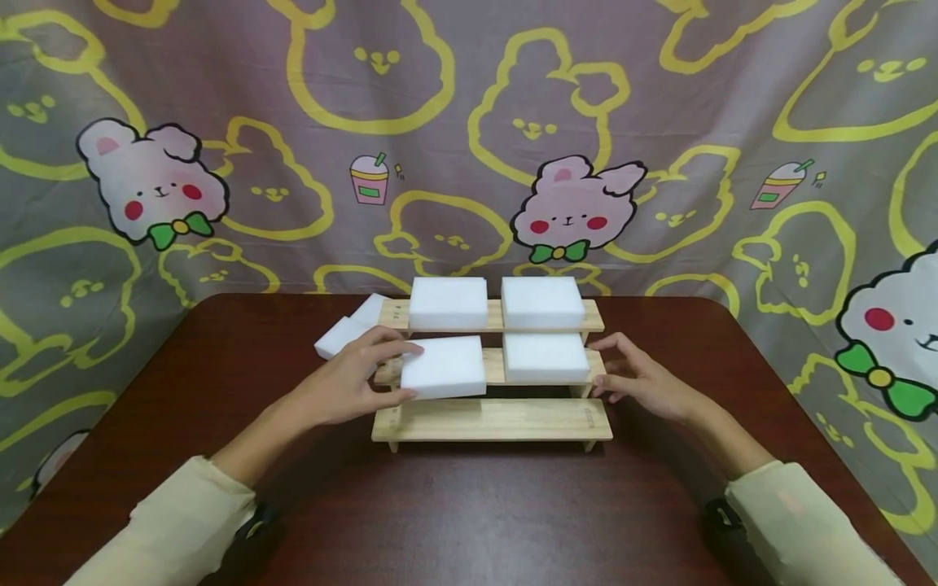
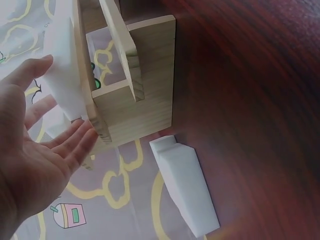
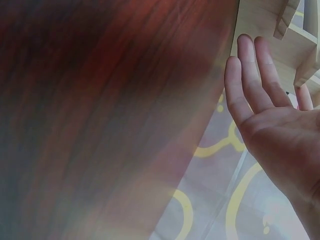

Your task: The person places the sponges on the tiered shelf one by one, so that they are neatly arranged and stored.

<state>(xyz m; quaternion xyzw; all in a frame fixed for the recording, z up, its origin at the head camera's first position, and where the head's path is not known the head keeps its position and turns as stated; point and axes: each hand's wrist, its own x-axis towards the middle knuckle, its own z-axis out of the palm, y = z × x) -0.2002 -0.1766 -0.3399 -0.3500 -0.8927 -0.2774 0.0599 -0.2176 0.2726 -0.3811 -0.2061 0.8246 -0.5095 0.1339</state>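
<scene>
A white foam block (image 1: 443, 366) lies tilted at the left of the middle step of a three-step wooden rack (image 1: 491, 419). My left hand (image 1: 352, 378) pinches its left end, thumb at the near side and fingers at the far side. In the left wrist view the hand (image 2: 40, 140) holds the block (image 2: 65, 70) beside the rack's end. To its right on the same step sits another foam block (image 1: 545, 358). Beside the rack's right end is my right hand (image 1: 645, 382), its fingers loosely bent and nothing in them; whether they touch the wood I cannot tell.
Two white foam blocks, left (image 1: 447, 301) and right (image 1: 542, 301), sit on the top step. Loose foam blocks (image 1: 339, 335) lie on the dark table (image 1: 498, 521) behind the left hand. A patterned curtain (image 1: 454, 163) hangs behind the table.
</scene>
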